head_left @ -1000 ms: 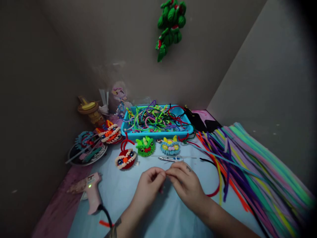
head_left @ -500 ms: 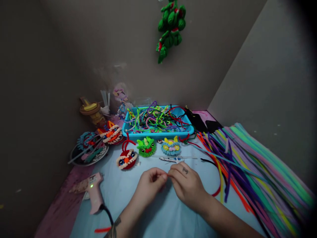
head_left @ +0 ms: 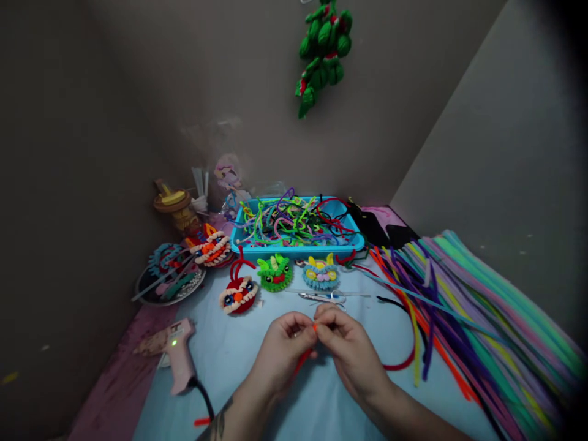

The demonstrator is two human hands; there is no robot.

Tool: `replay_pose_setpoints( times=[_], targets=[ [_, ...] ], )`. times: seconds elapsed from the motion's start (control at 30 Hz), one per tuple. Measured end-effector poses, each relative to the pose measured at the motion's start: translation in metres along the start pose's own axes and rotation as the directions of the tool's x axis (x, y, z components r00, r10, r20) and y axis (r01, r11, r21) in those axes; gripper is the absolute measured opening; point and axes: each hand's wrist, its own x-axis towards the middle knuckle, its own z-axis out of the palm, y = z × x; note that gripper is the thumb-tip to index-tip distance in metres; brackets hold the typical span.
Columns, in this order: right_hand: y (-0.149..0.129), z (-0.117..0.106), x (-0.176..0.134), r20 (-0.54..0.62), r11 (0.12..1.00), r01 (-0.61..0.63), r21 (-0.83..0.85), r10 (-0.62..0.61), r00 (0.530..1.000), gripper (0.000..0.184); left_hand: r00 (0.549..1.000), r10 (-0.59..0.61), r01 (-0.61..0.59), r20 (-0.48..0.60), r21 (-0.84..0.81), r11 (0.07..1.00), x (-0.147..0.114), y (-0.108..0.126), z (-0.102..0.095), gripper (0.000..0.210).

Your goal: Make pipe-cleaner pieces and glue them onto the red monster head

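Turned a little since the last look, the right hand (head_left: 351, 350) now shows its thumb, and an orange strip (head_left: 301, 360) peeks out. The left hand (head_left: 281, 350) and the right hand both pinch the strip with their fingertips, and more of it shows under the left hand. They are above the blue cloth (head_left: 229, 349), near a green fuzzy face (head_left: 277, 279) and a blue fuzzy face (head_left: 320, 282).
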Motion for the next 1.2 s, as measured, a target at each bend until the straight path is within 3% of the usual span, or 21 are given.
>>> replay_pose_setpoints(
  times=[0.1, 0.3, 0.37, 0.5, 0.67, 0.77, 0.93, 1.07, 1.2],
  targets=[
    [0.004, 0.0, -0.004, -0.02, 0.996, 0.023, -0.082, -0.024, 1.0, 0.01, 0.998, 0.008, -0.008, -0.066, -0.001, 1.0, 0.001, 0.0, 0.0, 0.035],
    [-0.002, -0.004, -0.008, 0.033, 0.897, 0.206, -0.391, -0.21, 0.977, 0.011, 0.999, 0.024, -0.022, -0.035, 0.071, 0.997, 0.003, 0.003, -0.005, 0.03],
    [-0.006, -0.007, -0.003, 0.087, 0.877, 0.223, -0.427, -0.205, 0.975, 0.011, 0.997, 0.063, -0.056, -0.045, 0.148, 0.987, 0.004, 0.004, -0.007, 0.031],
    [-0.009, -0.013, 0.008, 0.115, 0.906, 0.122, -0.405, -0.082, 0.99, 0.013, 0.994, 0.106, -0.088, -0.036, 0.337, 0.938, 0.005, 0.009, -0.009, 0.031],
    [-0.009, -0.018, 0.014, 0.169, 0.891, 0.086, -0.445, -0.01, 0.986, 0.009, 0.994, 0.098, -0.071, -0.043, 0.416, 0.906, 0.004, 0.013, -0.006, 0.027],
    [-0.007, -0.019, 0.011, 0.203, 0.836, 0.172, -0.521, -0.074, 0.976, 0.009, 0.99, 0.137, -0.103, -0.034, 0.487, 0.867, 0.002, 0.013, -0.004, 0.02],
    [-0.004, -0.019, 0.006, 0.263, 0.713, 0.322, -0.623, -0.196, 0.945, 0.014, 0.964, 0.267, -0.212, 0.016, 0.653, 0.727, -0.003, 0.009, -0.004, 0.016],
    [-0.009, -0.02, 0.009, 0.231, 0.808, 0.207, -0.552, -0.09, 0.969, 0.012, 0.969, 0.244, -0.204, 0.024, 0.632, 0.748, 0.0, 0.009, -0.006, 0.018],
    [-0.014, -0.016, 0.011, 0.21, 0.963, -0.047, -0.267, 0.106, 0.972, 0.017, 0.996, 0.084, -0.087, 0.027, 0.445, 0.891, 0.005, 0.007, -0.008, 0.03]
  ],
)
